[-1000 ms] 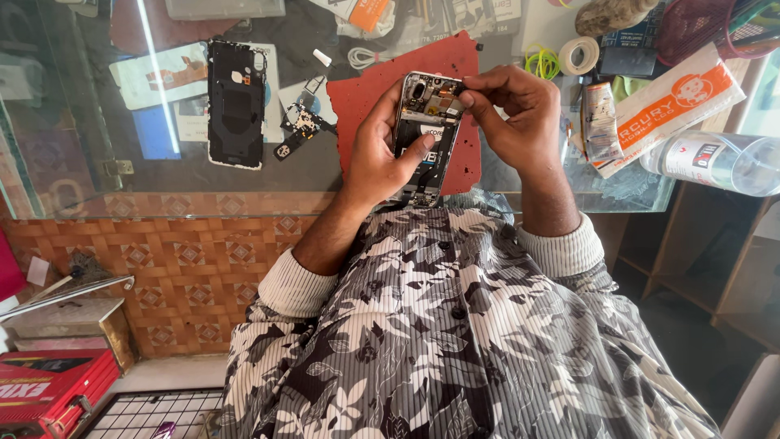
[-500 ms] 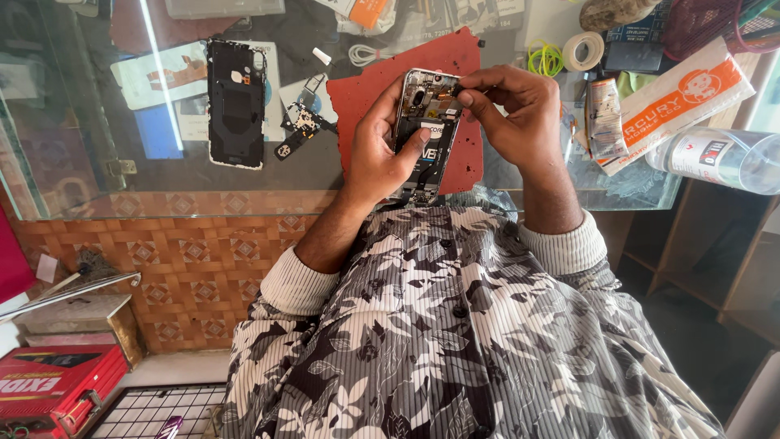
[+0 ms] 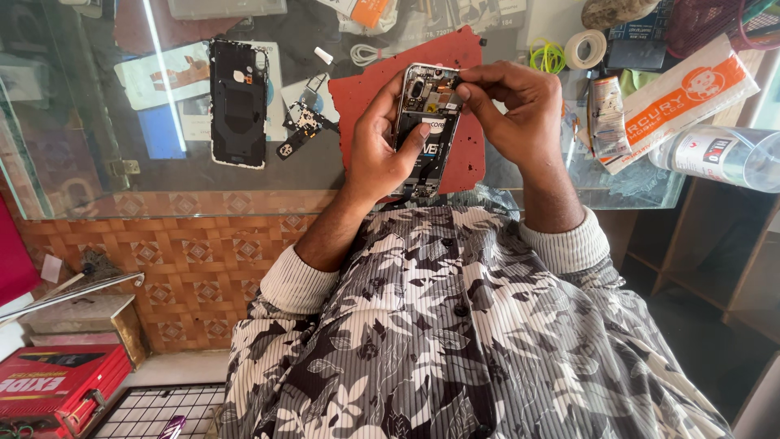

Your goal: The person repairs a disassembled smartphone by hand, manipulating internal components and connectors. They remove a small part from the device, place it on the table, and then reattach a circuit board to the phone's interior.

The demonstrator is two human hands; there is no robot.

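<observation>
Over the glass counter (image 3: 162, 175), left hand (image 3: 382, 142) grips opened phone (image 3: 426, 122); right hand (image 3: 508, 110) pinches its top.

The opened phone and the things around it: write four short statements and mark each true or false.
1. The left hand holds the opened phone. True.
2. The right hand rests flat on the glass counter. False: its fingertips pinch at the phone's top corner.
3. A black back cover lies on the counter, apart from both hands. True.
4. The mat under the phone is blue. False: it is red.
</observation>
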